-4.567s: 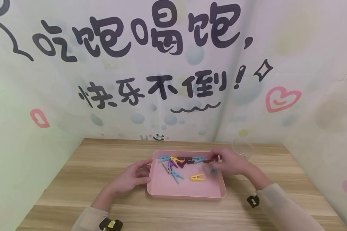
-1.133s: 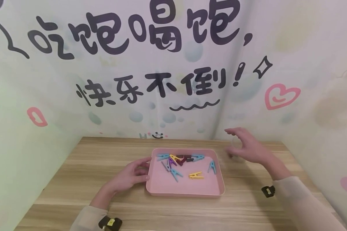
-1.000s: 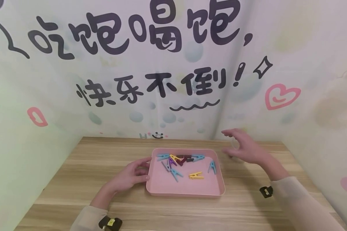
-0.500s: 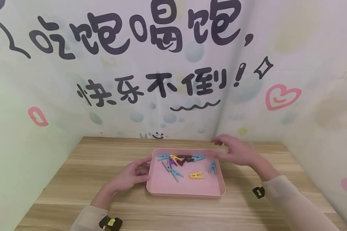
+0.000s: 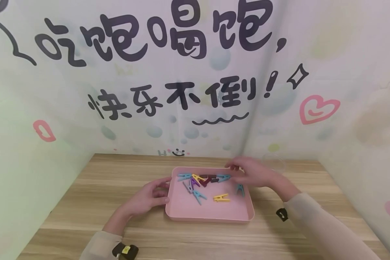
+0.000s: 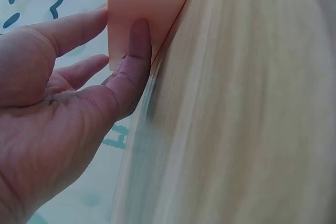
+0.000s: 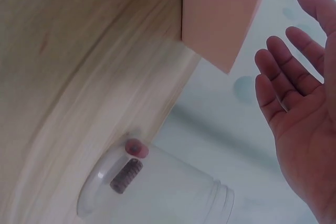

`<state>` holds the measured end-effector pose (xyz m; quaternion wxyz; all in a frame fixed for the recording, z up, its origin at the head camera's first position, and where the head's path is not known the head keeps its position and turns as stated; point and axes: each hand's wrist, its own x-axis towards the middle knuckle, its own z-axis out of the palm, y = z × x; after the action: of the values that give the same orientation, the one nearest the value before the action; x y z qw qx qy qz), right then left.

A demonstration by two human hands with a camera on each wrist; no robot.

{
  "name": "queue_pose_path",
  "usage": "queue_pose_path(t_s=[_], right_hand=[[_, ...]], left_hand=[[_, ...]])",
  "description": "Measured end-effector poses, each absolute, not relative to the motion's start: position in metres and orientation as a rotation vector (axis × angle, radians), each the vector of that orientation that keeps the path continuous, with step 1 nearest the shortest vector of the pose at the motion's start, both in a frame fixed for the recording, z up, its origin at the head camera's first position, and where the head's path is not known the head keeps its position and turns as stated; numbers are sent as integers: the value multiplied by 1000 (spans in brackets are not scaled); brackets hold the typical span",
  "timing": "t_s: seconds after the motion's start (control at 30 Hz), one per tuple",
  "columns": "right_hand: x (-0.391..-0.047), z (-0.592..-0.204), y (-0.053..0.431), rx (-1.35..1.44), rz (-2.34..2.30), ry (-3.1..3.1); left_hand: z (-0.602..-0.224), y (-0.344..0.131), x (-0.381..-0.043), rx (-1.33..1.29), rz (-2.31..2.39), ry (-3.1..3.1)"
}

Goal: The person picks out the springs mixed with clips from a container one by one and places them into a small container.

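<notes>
A shallow pink tray [image 5: 211,213] rests on the table in the head view. My left hand [image 5: 146,198] touches its left wall from outside, its fingers [image 6: 137,43] against the pink side in the left wrist view. Over the tray's back right corner is my right hand [image 5: 255,171], fingers loosely bent, holding nothing. Beneath it lies a light blue clothespin [image 5: 239,190]. A yellow clothespin [image 5: 221,198] lies mid-tray. Along the back are more clothespins, including a purple one [image 5: 194,182], beside dark red pieces [image 5: 206,181] and a dark ribbed piece [image 5: 212,176].
A clear jar [image 7: 178,174] stands right of the tray, partly hidden by my right hand in the head view. Inside it are a brown ribbed piece [image 7: 126,176] and a reddish piece [image 7: 137,148]. A printed wall sheet [image 5: 182,137] rises behind the wooden table [image 5: 133,238].
My right hand held a dark red piece over the tray earlier, then was at the jar. It has since moved left, back over the tray, with nothing in it. My left hand stays put.
</notes>
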<state>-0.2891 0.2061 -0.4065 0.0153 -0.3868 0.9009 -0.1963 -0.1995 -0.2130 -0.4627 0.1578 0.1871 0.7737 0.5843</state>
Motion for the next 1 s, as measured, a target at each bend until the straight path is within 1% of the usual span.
queue_pose_path(t_s=[0.37, 1.0], right_hand=[[-295, -408, 180, -1286, -523, 2673], [-292, -424, 147, -1250, -153, 2734]], left_hand=[[-460, -212, -200, 528, 1664, 2226], [-463, -213, -200, 545, 1657, 2220]])
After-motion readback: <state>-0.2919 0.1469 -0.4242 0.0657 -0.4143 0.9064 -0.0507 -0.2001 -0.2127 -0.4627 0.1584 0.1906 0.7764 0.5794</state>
